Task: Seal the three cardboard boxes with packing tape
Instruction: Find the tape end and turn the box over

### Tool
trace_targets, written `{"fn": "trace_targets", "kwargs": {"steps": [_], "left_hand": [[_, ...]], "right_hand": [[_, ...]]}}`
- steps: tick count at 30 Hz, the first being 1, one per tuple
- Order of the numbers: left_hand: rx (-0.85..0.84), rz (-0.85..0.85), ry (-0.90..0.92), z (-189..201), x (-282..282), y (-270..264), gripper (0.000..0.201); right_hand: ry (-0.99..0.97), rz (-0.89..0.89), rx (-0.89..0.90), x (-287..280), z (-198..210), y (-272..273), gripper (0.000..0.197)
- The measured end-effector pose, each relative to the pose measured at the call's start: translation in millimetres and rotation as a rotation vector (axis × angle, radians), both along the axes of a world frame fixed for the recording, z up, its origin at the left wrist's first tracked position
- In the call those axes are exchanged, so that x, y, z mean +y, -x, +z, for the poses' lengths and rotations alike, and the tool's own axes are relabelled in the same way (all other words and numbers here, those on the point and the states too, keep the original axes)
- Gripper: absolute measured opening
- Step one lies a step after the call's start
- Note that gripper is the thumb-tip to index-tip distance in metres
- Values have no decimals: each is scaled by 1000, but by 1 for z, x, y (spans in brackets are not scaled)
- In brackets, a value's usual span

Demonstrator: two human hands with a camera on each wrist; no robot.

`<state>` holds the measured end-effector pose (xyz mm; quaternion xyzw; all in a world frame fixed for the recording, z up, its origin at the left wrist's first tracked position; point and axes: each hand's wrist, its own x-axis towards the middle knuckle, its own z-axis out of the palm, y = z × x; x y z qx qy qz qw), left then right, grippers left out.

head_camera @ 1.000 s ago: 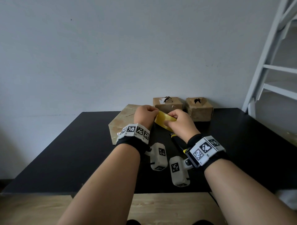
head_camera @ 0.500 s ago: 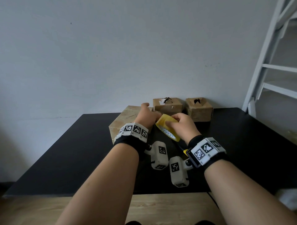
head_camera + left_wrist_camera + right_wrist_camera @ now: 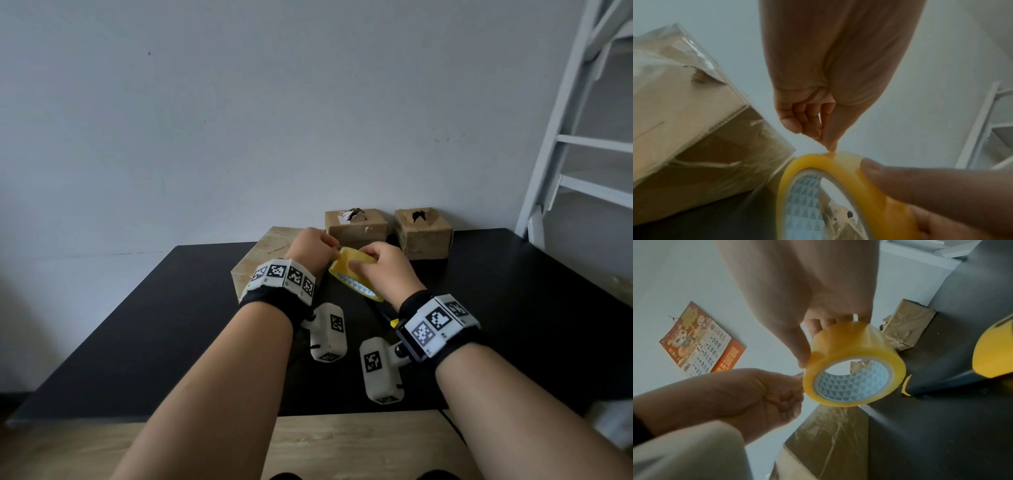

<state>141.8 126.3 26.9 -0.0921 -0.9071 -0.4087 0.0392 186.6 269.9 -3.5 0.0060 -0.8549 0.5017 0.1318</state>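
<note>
My right hand (image 3: 368, 263) grips a yellow roll of packing tape (image 3: 347, 277) above the black table (image 3: 178, 308), thumb on its outer face. My left hand (image 3: 329, 251), fingers curled, pinches at the roll's outer wrap with thumb and forefinger tips. In the left wrist view those tips (image 3: 830, 148) meet the roll (image 3: 840, 177) at its top. In the right wrist view the roll (image 3: 855, 360) shows its patterned white core. A large taped box (image 3: 270, 253) lies under my left hand. Two small cardboard boxes (image 3: 356, 224) (image 3: 423, 233) with torn tops stand by the wall.
A black tool with a yellow part (image 3: 385, 317) lies on the table under my right wrist. A white ladder frame (image 3: 565, 144) stands at the right. A calendar (image 3: 701, 340) hangs on the wall. The table's near edge (image 3: 205, 414) meets a wooden floor.
The roll has turned in my right hand so that its core faces me. My left hand's fingers have curled in and now pinch at the roll's surface.
</note>
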Motion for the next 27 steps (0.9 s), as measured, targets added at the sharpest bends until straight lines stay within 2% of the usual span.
{"fn": "trace_targets", "kwargs": {"steps": [5, 9, 11, 14, 19, 23, 27], "left_hand": [[93, -23, 121, 0, 4, -4, 2], [121, -1, 191, 0, 4, -3, 11], [93, 5, 151, 1, 5, -3, 9], [74, 40, -38, -1, 6, -2, 14], [104, 72, -209, -3, 7, -5, 5], [87, 114, -225, -4, 6, -1, 17], [95, 81, -121, -8, 10, -1, 9]], "right_hand": [[-6, -15, 4, -1, 1, -1, 30], [23, -35, -3, 0, 1, -2, 30], [40, -36, -5, 1, 1, -2, 28], [102, -44, 15, 2, 4, -2, 22], [127, -20, 23, 3, 8, -3, 18], [138, -3, 15, 4, 6, -5, 26], [179, -8, 15, 8, 4, -6, 29]]}}
